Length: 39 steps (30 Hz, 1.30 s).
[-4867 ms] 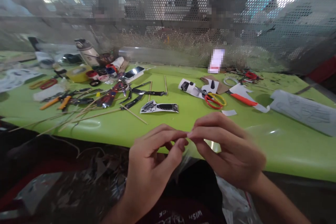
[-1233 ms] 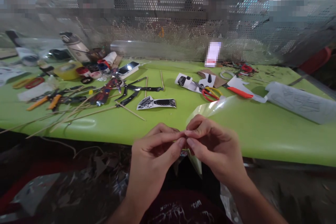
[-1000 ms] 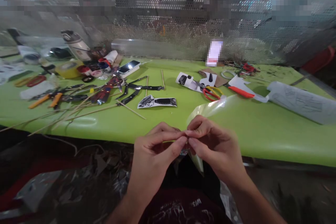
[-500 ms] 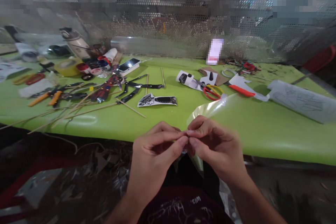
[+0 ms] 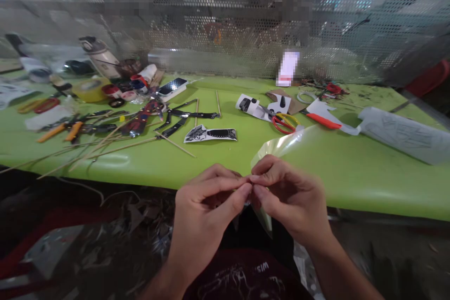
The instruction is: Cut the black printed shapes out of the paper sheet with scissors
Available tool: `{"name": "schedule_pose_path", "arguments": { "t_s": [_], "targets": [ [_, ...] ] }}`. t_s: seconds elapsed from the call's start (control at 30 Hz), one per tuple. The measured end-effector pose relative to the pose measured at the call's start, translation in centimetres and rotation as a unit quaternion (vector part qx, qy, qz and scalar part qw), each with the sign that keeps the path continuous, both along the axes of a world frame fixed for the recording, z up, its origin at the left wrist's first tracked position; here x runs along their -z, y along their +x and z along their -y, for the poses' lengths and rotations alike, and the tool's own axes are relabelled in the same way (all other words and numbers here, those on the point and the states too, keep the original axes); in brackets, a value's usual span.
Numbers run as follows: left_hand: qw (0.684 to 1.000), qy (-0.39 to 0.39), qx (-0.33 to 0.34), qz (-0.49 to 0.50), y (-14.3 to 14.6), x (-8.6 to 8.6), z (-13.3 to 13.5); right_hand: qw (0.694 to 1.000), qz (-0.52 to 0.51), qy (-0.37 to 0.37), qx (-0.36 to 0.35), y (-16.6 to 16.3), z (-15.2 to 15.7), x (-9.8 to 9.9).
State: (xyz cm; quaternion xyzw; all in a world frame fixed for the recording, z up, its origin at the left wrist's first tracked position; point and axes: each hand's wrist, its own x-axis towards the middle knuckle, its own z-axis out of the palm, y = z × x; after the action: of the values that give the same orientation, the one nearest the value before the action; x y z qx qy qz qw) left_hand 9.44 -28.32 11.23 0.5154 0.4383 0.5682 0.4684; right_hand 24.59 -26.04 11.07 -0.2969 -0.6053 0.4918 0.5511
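Both hands meet over the table's front edge, fingertips almost touching. My left hand (image 5: 207,206) pinches thumb against forefinger; whatever lies between them is too small to make out. My right hand (image 5: 295,201) is closed in a pinch facing it. A clear plastic film (image 5: 277,146) curls from the table to behind the right fingers and shows again below them, so it appears gripped there. Beyond the hands lies a black-and-white printed cutout (image 5: 211,134). Farther right are scissors (image 5: 284,123) with red and yellow handles.
On the green table (image 5: 351,168), thin sticks (image 5: 101,147), orange-handled pliers (image 5: 52,132) and a roll of tape (image 5: 92,88) crowd the left. A black jointed frame (image 5: 183,115) lies mid-table. To the right are an orange-handled cutter (image 5: 323,121) and a rolled translucent sheet (image 5: 404,133).
The left hand has shifted very slightly to the left. Both pinches stay in place, and the things on the table have not moved.
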Motion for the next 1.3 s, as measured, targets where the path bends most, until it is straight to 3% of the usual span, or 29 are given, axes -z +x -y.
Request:
{"name": "schedule_pose_path", "arguments": {
  "t_s": [0.37, 0.67, 1.0, 1.3],
  "targets": [
    [1.000, 0.008, -0.011, -0.021, 0.1, -0.1, 0.3, 1.000, 0.003, 0.012, 0.006, 0.0, 0.1, 0.0],
    [0.992, 0.067, -0.050, -0.090, 0.4, -0.3, 0.4, 0.999, -0.003, 0.029, 0.028, -0.3, 0.5, -0.1],
    [0.983, 0.085, -0.088, -0.135, 1.1, -0.3, 1.1, 0.999, -0.041, -0.009, 0.023, -0.3, 1.1, 0.2],
    [0.982, 0.118, -0.062, -0.132, 1.1, -0.4, 1.1, 0.999, -0.029, -0.009, 0.033, 0.1, 1.1, -0.1]
  ]
}}
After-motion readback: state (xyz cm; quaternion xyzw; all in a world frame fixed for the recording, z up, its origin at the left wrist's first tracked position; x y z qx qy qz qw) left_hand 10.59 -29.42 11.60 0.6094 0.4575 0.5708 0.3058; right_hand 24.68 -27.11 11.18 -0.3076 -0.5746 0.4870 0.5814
